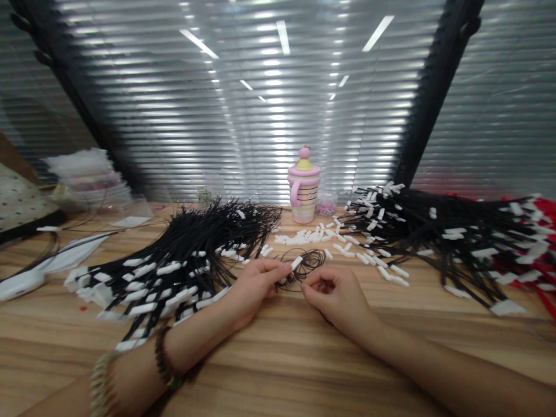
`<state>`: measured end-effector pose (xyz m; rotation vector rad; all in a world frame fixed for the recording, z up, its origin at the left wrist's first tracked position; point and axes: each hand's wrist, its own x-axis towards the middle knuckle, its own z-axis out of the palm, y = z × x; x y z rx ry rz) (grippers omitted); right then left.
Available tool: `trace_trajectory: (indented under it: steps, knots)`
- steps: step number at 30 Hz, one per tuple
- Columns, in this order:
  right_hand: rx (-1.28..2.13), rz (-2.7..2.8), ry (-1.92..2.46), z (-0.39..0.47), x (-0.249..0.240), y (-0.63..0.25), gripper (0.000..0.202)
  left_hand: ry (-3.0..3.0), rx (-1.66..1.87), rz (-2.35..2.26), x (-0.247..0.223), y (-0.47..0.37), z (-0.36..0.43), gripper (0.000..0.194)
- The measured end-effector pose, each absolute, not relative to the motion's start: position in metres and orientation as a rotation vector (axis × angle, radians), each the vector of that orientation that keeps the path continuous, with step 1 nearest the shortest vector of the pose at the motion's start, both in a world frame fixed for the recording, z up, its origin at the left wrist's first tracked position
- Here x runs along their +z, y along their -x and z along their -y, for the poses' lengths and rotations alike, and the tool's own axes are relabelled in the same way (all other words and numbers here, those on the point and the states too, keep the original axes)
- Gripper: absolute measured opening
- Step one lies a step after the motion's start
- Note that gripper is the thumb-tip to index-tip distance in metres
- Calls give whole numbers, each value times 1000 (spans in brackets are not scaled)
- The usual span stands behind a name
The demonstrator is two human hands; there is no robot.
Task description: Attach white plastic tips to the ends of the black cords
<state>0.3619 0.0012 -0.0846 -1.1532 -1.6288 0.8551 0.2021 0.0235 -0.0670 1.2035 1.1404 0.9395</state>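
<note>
Between the thumb and finger of my left hand (256, 282) is a small white plastic piece (297, 263). My right hand (336, 289) is closed in a pinch just to its right, fingertips a short gap from the left ones; what it pinches is too small to make out. Behind both hands lies a loose coil of thin black cord (313, 259) on the wooden table (278, 359). Several loose white pieces (309, 236) like the held one are scattered beyond the coil. Bracelets circle my left wrist.
A large bundle of black cords (204, 237) with white ends spreads on the left. Another black bundle (434, 220) lies right, beside red cords (548, 214). A pink lidded mug (304, 197) and a small tub of beads (326, 205) stand before the blinds. Stacked plastic containers (93, 185) sit far left.
</note>
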Motion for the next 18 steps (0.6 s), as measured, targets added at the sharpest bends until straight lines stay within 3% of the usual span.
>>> trace_trajectory:
  steps: [18]
  knots:
    - [810,1740,1095,-1,-82,-359,16,-1354,1027,-1155,-65,-208,-15,27]
